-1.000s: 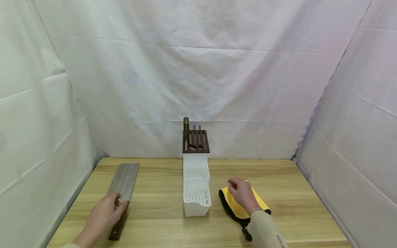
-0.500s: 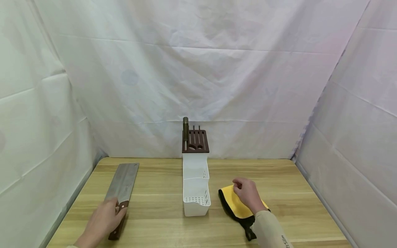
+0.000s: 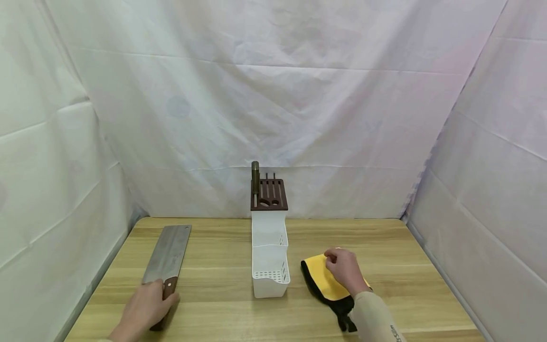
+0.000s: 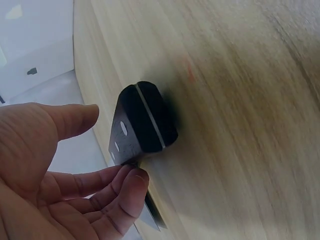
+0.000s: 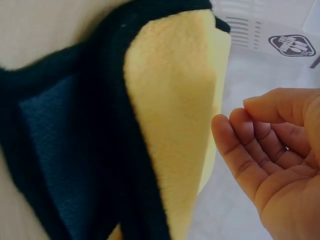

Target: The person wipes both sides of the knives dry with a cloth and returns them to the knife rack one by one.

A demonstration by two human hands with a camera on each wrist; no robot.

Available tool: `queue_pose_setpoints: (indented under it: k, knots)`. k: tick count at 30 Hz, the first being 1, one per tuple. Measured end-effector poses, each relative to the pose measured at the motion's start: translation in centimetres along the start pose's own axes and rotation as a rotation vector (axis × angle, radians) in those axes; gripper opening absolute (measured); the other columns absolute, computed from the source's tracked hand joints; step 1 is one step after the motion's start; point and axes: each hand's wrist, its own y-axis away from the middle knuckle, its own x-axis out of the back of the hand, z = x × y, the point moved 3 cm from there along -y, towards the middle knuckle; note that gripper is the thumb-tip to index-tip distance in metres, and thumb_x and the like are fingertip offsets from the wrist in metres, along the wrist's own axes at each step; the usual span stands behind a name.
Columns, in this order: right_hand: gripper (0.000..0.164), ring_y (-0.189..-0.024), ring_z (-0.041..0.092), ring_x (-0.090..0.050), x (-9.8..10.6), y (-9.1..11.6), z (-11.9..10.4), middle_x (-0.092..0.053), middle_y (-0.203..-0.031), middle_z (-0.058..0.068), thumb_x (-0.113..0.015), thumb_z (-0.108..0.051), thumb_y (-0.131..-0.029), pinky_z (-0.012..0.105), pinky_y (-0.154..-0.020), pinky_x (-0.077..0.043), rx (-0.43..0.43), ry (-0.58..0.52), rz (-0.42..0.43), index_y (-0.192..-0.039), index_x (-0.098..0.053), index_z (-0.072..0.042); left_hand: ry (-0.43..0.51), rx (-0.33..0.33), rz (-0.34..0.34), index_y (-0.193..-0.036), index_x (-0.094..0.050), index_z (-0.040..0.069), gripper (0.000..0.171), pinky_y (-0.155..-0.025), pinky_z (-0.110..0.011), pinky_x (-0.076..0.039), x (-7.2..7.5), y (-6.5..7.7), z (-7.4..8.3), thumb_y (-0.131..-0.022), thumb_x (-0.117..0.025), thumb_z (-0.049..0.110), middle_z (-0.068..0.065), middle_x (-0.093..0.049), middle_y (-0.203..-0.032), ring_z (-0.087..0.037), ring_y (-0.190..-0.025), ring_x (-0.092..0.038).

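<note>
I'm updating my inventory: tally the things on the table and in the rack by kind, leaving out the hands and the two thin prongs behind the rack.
Cleaver: 1
Cloth: 1
White rack with brown top: 1
Dark-handled utensil: 1
Total: 4

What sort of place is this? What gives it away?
Likely a makeshift recording booth rather than a working kitchen: white sheeting hangs behind and on both sides of a wood-grain table. The cleaver and slotted-top holder suggest a staged kitchen setup.

Left hand [image 3: 143, 306] moved down cleaver [image 3: 168, 254], right hand [image 3: 345, 270] rightward.
</note>
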Motion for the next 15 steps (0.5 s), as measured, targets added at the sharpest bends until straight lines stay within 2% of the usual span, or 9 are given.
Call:
queue_pose_setpoints:
  k: [5,8,12,15]
  knots:
    - [0.015,-0.072,0.015,-0.058,-0.32,0.13,0.38,-0.068,-0.081,0.004,-0.069,0.009,-0.085,0.032,-0.067,-0.053,-0.003,0.040,-0.041,-0.096,-0.077,0.002,-0.019,0.014,-0.009,-0.073,-0.053,0.005,0.037,-0.051,-0.038,-0.043,-0.14,-0.11,0.10,-0.088,-0.075,0.031,-0.005,-0.053,-0.066,-0.020,-0.059,-0.050]
    - [0.016,-0.077,0.020,-0.064,-0.58,0.29,0.64,-0.070,-0.087,0.007,-0.073,0.008,-0.083,0.038,-0.072,-0.057,-0.004,0.044,-0.073,-0.097,-0.076,0.001,-0.037,0.018,-0.027,-0.074,-0.054,0.003,0.038,-0.052,-0.039,-0.044,-0.36,-0.13,-0.01,-0.087,-0.075,0.032,-0.006,-0.053,-0.066,-0.021,-0.059,-0.050]
    - [0.020,-0.087,0.028,-0.070,-0.87,0.69,0.90,-0.069,-0.099,0.012,-0.078,0.002,-0.084,0.043,-0.077,-0.060,-0.041,0.032,-0.123,-0.103,-0.074,0.000,-0.054,0.017,-0.040,-0.076,-0.054,0.000,0.041,-0.052,-0.041,-0.046,-0.68,-0.18,-0.22,-0.087,-0.078,0.032,-0.007,-0.055,-0.067,-0.022,-0.060,-0.052]
    - [0.024,-0.092,0.031,-0.068,-1.03,0.99,0.85,-0.068,-0.103,0.014,-0.080,-0.003,-0.085,0.047,-0.081,-0.058,-0.059,0.044,-0.151,-0.108,-0.074,0.001,-0.065,0.019,-0.040,-0.079,-0.055,-0.002,0.043,-0.054,-0.043,-0.047,-0.88,-0.30,-0.33,-0.086,-0.080,0.032,-0.009,-0.057,-0.069,-0.023,-0.061,-0.054]
